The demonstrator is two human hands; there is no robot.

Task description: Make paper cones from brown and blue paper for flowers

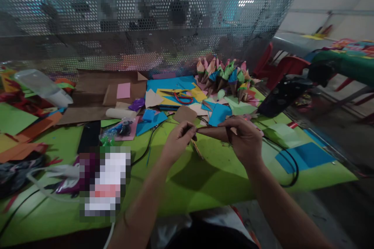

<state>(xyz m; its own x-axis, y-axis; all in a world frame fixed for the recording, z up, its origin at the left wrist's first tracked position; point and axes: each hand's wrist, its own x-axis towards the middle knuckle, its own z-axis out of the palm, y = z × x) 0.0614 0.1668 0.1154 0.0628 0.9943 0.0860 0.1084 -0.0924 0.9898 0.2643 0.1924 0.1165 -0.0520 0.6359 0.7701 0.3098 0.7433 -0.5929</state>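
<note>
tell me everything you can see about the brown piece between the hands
The brown piece looks like plain paper rolled into a slim cone. It is held roughly level above the green tabletop, narrowing toward the left hand, which pinches the thin end; the right hand grips and partly hides the wider end.

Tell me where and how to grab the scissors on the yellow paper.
Take the scissors by their red handle, probably from the near right: the handle lies to the right, the blades point left, and they rest flat on the yellow paper. The right hand seems better placed, but it is holding the brown paper cone.
</note>
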